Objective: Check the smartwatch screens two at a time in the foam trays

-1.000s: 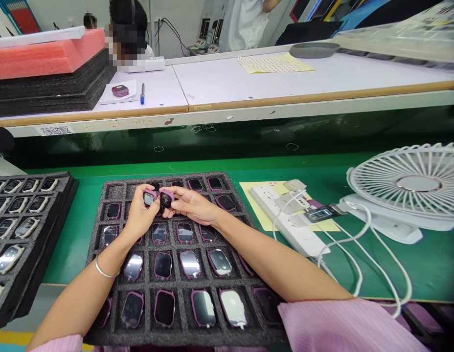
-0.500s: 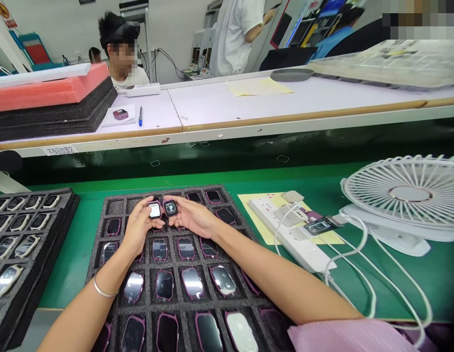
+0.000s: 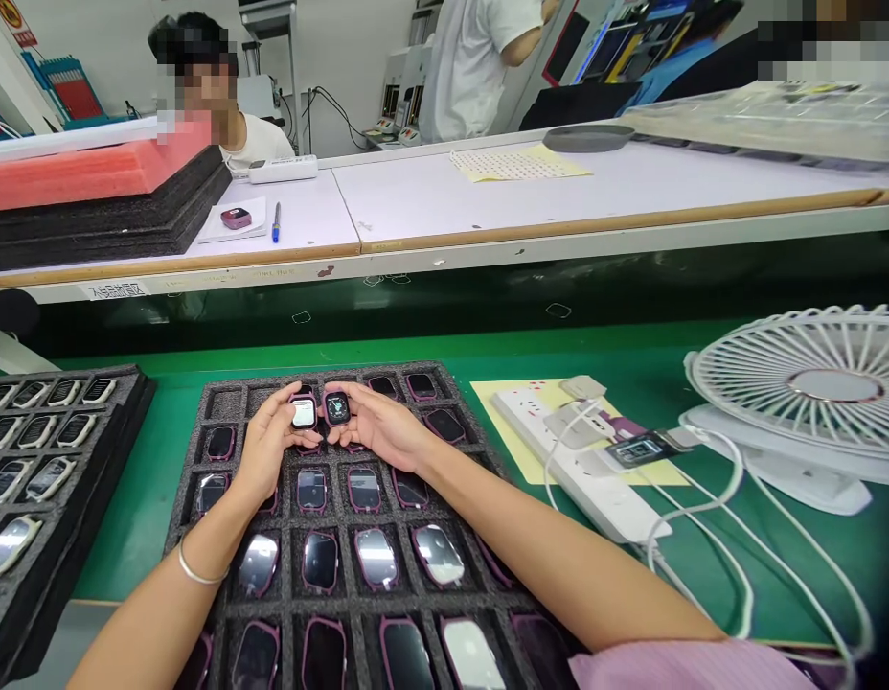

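Observation:
Above the far part of a dark foam tray (image 3: 293, 517), my left hand (image 3: 270, 436) is closed on a smartwatch (image 3: 304, 413) with a lit white screen, its thumb at the screen's edge. Close beside it, my right hand (image 3: 379, 422) grips a second smartwatch (image 3: 337, 408), whose dark screen shows a watch face. Both are strapless with purplish cases. Rows of similar purple-cased watches (image 3: 321, 561) lie in the tray's compartments under my wrists. My forearms hide some of the compartments.
Another foam tray (image 3: 128, 422) with light-cased watches stands at left. On the right are a white power strip (image 3: 617, 513) with cables and a white fan (image 3: 789, 393). A raised shelf (image 3: 416, 216) runs across the back, bearing stacked foam (image 3: 78, 182). Beyond it are several people.
The view has shifted slightly. Both hands keep hold of their watches in nearly the same place. The person behind the shelf has leaned to the left, head lower over the foam.

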A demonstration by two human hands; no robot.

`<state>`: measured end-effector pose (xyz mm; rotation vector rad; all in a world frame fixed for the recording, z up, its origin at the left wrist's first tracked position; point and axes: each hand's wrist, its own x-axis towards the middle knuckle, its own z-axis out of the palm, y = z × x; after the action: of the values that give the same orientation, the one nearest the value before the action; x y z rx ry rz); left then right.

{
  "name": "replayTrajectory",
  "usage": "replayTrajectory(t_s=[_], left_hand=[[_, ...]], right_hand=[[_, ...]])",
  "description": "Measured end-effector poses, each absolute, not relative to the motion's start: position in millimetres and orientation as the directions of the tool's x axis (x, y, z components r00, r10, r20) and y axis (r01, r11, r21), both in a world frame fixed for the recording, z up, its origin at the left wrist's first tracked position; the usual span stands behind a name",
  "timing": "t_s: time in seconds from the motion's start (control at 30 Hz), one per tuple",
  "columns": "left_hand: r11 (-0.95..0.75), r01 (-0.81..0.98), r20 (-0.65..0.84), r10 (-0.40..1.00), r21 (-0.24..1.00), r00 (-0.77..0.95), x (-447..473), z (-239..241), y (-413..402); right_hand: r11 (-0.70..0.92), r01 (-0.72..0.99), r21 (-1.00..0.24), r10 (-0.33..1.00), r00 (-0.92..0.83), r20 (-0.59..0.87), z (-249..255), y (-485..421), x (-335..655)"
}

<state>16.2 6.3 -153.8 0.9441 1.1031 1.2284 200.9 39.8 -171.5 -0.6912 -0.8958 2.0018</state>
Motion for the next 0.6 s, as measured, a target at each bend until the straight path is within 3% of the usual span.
replayTrajectory(t_s=[0.27, 0.6], left_hand=[[0.083, -0.164, -0.078, 0.996, 0.983, 0.039, 18.4, -150.7, 5.1], [0.079, -0.158, -0.074, 0.997, 0.984, 0.039, 19.7, -149.5, 5.4]], right_hand=[[-0.273, -0.401, -0.875, 0.869, -0.492, -0.046, -175.2, 35.9, 201.5], [-0.221, -0.373, -0.901, 0.857, -0.516, 0.004, -175.5, 35.4, 199.2]])
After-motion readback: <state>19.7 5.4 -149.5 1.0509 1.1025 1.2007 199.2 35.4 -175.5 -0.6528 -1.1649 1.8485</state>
